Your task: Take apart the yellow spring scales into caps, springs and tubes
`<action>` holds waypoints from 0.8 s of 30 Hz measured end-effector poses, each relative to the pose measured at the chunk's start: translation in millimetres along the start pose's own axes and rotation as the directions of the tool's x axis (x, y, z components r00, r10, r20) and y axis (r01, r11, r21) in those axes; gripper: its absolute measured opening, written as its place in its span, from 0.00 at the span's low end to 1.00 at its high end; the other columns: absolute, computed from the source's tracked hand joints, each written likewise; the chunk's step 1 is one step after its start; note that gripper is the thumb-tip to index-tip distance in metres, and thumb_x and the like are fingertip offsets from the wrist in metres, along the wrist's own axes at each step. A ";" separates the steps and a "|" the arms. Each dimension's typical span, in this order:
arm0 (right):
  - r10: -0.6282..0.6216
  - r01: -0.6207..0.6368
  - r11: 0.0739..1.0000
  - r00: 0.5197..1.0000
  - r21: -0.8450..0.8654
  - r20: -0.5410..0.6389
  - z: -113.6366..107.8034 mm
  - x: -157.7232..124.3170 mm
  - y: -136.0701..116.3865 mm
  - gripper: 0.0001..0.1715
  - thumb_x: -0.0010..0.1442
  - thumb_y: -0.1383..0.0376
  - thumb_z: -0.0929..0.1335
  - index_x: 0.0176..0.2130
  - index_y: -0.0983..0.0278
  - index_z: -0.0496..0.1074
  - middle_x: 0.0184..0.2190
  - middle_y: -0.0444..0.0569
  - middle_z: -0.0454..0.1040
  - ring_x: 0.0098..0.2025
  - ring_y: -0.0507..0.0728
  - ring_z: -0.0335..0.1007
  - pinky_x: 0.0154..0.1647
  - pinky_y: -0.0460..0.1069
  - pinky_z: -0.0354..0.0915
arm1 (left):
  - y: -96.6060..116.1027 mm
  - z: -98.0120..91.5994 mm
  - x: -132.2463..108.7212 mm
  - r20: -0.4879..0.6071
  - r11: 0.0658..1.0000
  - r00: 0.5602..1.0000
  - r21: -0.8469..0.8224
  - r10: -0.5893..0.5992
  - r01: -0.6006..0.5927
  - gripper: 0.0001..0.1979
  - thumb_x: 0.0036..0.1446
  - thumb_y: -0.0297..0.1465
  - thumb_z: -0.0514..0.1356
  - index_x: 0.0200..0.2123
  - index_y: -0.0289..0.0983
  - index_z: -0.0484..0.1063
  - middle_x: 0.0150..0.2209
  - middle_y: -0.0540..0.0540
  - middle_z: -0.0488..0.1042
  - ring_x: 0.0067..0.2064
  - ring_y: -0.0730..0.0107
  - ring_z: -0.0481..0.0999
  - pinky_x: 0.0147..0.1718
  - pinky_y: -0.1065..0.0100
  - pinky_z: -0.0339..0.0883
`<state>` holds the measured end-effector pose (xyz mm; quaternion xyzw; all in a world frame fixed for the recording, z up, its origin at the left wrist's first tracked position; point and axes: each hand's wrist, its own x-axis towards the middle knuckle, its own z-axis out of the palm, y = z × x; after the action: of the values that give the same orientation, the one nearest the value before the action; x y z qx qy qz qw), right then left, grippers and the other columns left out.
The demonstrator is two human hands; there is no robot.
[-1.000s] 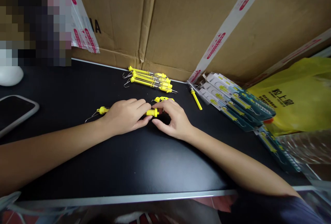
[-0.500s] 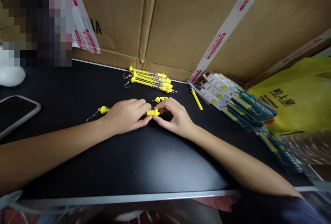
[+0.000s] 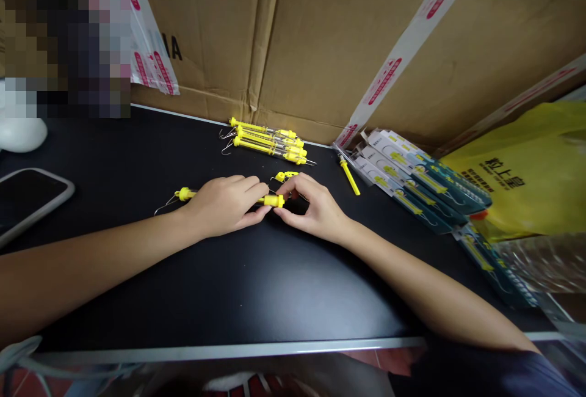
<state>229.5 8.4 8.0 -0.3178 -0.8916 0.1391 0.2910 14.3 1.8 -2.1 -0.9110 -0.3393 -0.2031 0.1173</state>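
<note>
My left hand [image 3: 226, 206] is wrapped over a yellow tubular spring scale [image 3: 273, 201] that lies crosswise above the black table. The scale's ringed end and wire hook stick out on the left, and its middle is hidden by my palm. At the scale's right end cap, the thumb and forefinger of my right hand [image 3: 315, 209] close round it in a pinch. Just behind the right fingertips lie small yellow hook fittings [image 3: 287, 176], partly covered by that hand. Farther back, several finished-looking spring scales [image 3: 268, 142] with clear tubes and hooks lie side by side.
A loose yellow rod [image 3: 350, 177] lies right of the scales. Beside it are stacked packaged scales [image 3: 412, 171] and a yellow plastic bag [image 3: 526, 171]. A phone [image 3: 32, 198] and a white rounded object [image 3: 22, 134] sit at left. Cardboard boxes [image 3: 329, 36] wall off the back.
</note>
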 end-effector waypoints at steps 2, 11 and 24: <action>0.001 -0.001 1.000 1.000 0.000 0.002 -0.8 0.3 0.0 0.07 0.55 0.63 0.67 0.35 0.62 0.65 0.31 0.46 0.69 0.32 0.53 0.63 0.35 0.49 0.62 | -0.4 0.4 0.0 0.000 1.000 1.000 0.003 0.003 -0.003 0.12 0.62 0.36 0.49 0.36 0.37 0.68 0.31 0.49 0.70 0.33 0.70 0.71 0.30 0.70 0.59; 0.023 -0.023 1.000 0.999 -0.002 0.028 -4.4 0.0 0.7 0.07 0.52 0.66 0.67 0.34 0.62 0.63 0.30 0.45 0.67 0.31 0.52 0.61 0.34 0.48 0.61 | -0.5 0.4 -0.1 0.006 1.000 1.000 0.020 0.004 -0.004 0.11 0.62 0.37 0.50 0.36 0.37 0.68 0.31 0.50 0.70 0.33 0.70 0.71 0.29 0.70 0.59; 0.085 -0.089 0.991 0.995 0.099 0.045 -11.0 1.7 1.6 0.09 0.50 0.70 0.67 0.34 0.62 0.62 0.28 0.43 0.66 0.28 0.50 0.60 0.30 0.46 0.61 | -0.9 1.8 0.7 -0.014 0.999 1.000 0.036 0.005 -0.004 0.12 0.62 0.37 0.49 0.35 0.37 0.68 0.30 0.51 0.69 0.32 0.69 0.72 0.28 0.69 0.59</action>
<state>235.9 11.4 16.7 -0.3386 -0.8744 0.2030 0.2822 14.7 3.5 -3.3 -0.9081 -0.3399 -0.2032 0.1364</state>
